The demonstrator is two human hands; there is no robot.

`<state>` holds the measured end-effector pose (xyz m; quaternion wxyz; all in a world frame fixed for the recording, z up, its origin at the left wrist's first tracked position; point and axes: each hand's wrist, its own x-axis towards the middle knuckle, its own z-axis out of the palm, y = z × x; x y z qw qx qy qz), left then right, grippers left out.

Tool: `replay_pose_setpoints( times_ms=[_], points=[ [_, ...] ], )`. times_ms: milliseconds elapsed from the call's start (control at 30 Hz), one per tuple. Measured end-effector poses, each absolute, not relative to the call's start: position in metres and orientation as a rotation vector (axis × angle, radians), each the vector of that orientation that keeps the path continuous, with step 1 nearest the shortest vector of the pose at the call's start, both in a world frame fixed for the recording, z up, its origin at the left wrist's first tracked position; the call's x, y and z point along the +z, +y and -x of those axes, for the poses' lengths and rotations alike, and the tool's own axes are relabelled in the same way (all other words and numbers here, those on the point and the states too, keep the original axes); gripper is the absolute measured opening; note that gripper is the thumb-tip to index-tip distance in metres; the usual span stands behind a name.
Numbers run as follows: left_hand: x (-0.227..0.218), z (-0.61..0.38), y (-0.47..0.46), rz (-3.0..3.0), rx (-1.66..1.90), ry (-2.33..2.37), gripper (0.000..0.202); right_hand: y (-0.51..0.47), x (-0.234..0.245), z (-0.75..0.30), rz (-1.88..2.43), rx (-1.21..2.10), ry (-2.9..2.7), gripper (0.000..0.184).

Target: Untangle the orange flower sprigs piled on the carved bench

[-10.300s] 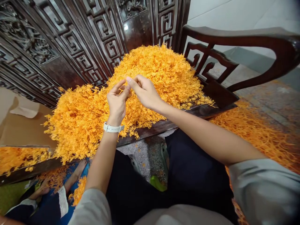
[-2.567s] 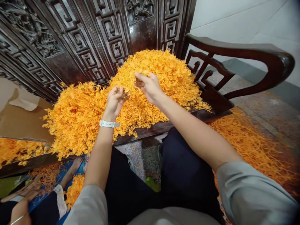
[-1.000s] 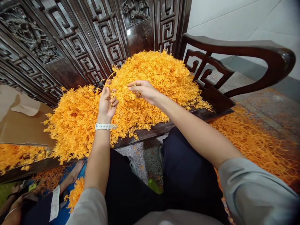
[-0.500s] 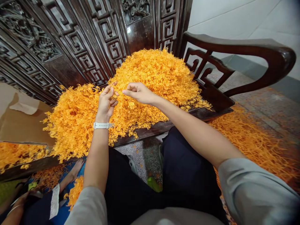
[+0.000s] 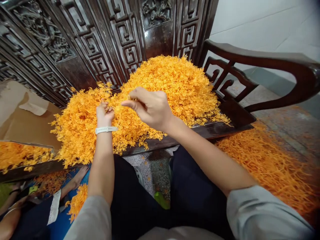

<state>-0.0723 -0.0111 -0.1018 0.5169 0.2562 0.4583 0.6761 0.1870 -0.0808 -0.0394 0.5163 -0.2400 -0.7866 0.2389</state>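
My right hand [image 5: 155, 108] and left hand [image 5: 104, 112] have parted inside the bench's front edge [image 5: 156, 144], fingers half-curled (I can't tell what's held).

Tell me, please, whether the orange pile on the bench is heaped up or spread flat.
Heaped up: the orange pile rises in mounds, hiding the lower part of the carved backrest.

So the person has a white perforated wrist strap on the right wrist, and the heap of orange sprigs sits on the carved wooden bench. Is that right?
Not quite: the head view shows the white perforated wrist strap on the left wrist. The heap of orange sprigs does sit on the carved wooden bench.
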Motion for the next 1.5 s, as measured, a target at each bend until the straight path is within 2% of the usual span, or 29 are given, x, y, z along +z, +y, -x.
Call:
replay_pose_setpoints(
  times_ms=[100,267,367,567,800,967,1067,1300,1500],
  points=[
    [-0.088,0.079,-0.024,-0.412,1.882,0.97,0.019,-0.045,-0.059,-0.191,0.778,0.547,-1.727,0.057],
    [-0.078,0.044,-0.03,-0.41,1.85,0.853,0.019,0.033,-0.106,-0.198,1.106,0.462,-1.598,0.075],
    [-0.08,0.024,-0.028,-0.498,1.793,0.834,0.02,0.044,-0.114,-0.202,1.121,0.393,-1.608,0.072],
    [-0.089,0.003,-0.03,-0.652,1.682,0.802,0.021,0.034,-0.106,-0.199,1.097,0.454,-1.605,0.065],
    [-0.101,-0.012,-0.028,-0.802,1.653,0.743,0.023,0.024,-0.104,-0.188,1.052,0.636,-1.528,0.077],
    [-0.113,-0.02,-0.025,-1.044,1.648,0.744,0.033,0.005,-0.096,-0.165,0.835,1.265,-1.273,0.074],
    [-0.116,-0.025,-0.025,-1.213,1.597,0.786,0.041,-0.004,-0.091,-0.156,0.74,1.485,-1.139,0.07],
    [-0.116,-0.036,-0.032,-1.299,1.478,0.891,0.046,0.006,-0.098,-0.158,0.853,1.5,-0.862,0.066],
    [-0.116,-0.043,-0.036,-1.332,1.363,0.859,0.037,0.011,-0.094,-0.163,0.964,1.523,-0.732,0.063]
  ],
)
